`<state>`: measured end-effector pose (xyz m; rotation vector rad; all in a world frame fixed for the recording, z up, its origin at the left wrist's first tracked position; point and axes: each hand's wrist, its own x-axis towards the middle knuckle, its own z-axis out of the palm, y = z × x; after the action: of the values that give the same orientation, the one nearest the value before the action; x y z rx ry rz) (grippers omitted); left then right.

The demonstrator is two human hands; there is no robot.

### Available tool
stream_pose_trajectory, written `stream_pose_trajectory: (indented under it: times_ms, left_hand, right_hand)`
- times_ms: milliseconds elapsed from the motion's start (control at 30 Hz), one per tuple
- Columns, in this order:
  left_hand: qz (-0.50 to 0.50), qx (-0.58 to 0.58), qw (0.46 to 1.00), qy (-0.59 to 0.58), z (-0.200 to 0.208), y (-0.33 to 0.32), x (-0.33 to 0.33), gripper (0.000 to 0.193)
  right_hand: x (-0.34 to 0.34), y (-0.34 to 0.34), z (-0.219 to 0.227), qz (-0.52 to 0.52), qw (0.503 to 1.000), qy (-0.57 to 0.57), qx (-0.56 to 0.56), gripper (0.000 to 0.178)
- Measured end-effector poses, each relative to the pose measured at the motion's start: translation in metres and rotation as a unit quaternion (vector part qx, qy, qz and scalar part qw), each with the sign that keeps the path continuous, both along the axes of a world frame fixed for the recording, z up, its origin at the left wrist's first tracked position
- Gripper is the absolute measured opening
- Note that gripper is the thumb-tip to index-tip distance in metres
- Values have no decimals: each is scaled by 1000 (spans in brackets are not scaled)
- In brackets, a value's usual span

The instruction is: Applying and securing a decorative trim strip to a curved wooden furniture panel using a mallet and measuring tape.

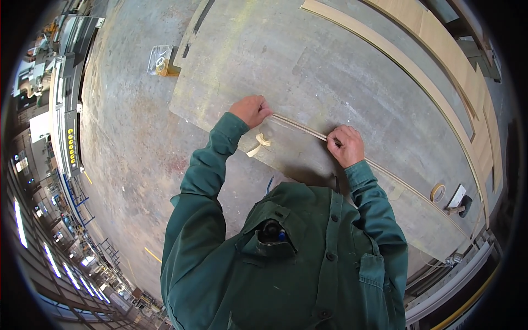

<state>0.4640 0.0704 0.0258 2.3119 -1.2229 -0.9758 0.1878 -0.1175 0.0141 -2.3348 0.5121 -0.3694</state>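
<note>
A long, thin wooden strip (300, 126) lies along the near side of a grey work surface (308, 60) and runs on past my right hand toward the lower right. My left hand (252, 110) is closed, its fingertips pinching the strip's left end. Farther along, my right hand (347, 146) has its fingers bent together on the same strip. A small dark spot shows at its fingertips, and I cannot make out what it is. Crumpled, pale yellowish tape-like scraps (259, 144) lie on the surface just below my left hand.
On the right are a tape roll (438, 193), a white flat piece (457, 196) and a dark-headed mallet (463, 207). Long curved-looking wooden boards (407, 63) lie at the far right. A clear container with rolls (160, 60) sits beyond the surface's left corner.
</note>
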Motion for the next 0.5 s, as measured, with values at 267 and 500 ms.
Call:
stream_pose_trajectory:
  times_ms: [267,500]
  left_hand:
    - [10,20,1000,12,-1,-4,0,25]
    - [6,21,1000,6,-3,-4,1,25]
  right_hand:
    - [0,0,1,4,1000,0,-2,7]
    - [2,0,3,4,1000,0,-4,8]
